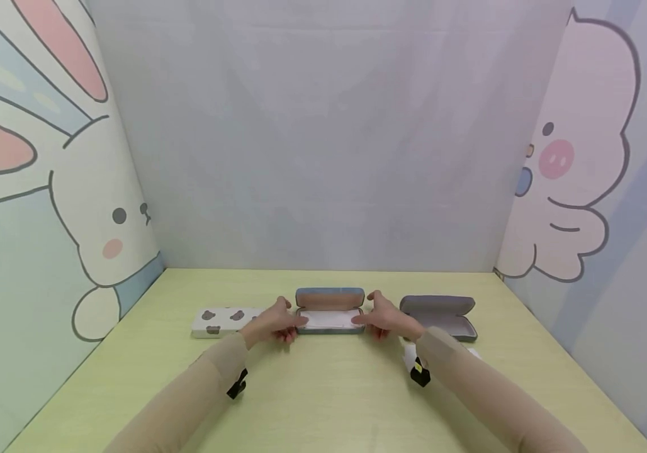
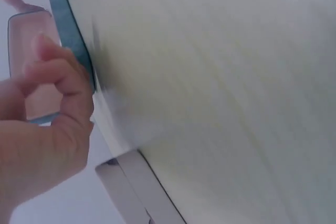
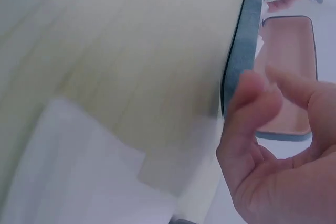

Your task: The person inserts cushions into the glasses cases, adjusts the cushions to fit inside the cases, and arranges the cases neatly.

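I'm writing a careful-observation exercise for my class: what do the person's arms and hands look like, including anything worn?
Both arms wear plain beige long sleeves: the left sleeve and right sleeve. The left hand and right hand are without gloves. A small black item shows by the left cuff; a second black item, with a yellow mark, shows by the right.

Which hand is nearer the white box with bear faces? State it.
Left. The left hand is just beside the white box; the right hand is at the blue case's far end.
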{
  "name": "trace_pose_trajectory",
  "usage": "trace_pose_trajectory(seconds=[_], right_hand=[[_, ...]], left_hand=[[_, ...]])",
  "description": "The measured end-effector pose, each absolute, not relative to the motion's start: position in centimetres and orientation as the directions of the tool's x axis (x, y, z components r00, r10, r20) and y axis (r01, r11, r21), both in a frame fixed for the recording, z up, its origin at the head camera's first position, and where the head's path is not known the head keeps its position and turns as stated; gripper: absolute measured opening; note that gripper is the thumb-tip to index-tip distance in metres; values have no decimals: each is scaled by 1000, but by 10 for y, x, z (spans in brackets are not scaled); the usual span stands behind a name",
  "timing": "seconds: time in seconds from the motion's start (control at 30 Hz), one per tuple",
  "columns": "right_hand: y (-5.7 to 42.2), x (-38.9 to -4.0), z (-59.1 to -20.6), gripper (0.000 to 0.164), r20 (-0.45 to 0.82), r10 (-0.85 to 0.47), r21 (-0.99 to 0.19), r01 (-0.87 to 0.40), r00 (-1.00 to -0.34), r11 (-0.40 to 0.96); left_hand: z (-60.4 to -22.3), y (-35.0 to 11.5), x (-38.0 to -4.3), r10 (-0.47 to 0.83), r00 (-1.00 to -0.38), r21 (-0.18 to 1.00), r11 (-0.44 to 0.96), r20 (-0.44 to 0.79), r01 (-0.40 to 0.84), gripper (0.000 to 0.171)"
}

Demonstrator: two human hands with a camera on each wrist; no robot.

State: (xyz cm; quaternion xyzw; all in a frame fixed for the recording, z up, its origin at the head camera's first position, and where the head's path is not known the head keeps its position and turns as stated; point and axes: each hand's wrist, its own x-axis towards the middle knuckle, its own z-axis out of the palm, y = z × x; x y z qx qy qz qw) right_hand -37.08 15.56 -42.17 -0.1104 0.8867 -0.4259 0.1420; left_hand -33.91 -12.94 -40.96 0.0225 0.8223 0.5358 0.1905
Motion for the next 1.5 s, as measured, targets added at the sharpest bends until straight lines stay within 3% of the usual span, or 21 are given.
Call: trace_pose_trajectory(seconds=[0.13,0.27,0.77,1.2,1.5], right_hand=[[158,-371,-422,105,-184,-380,-781,-100,-907,617],[159,-373,-426,118,-183,-439,-794,-132,-880,594],[154,-377,-433,133,-173,-459,-778,-164,-872,606],[149,-374,-428,124,-124,-457,-770,-205,-881,604],[152,-377,-431,102,-108,-482,-794,-217,-869,569]], left_hand=[[-412,-133,-345,310,-896,899,398,-318,-181,108],[-419,-132,-350,343,-878,898,400,-334,-186,121],[-429,-126,-348,270,-934,861,503,-235,-71,128],[-426,-119,-344,238,-955,830,557,-176,-15,123],[-427,-119,-345,257,-948,867,497,-187,-36,120]])
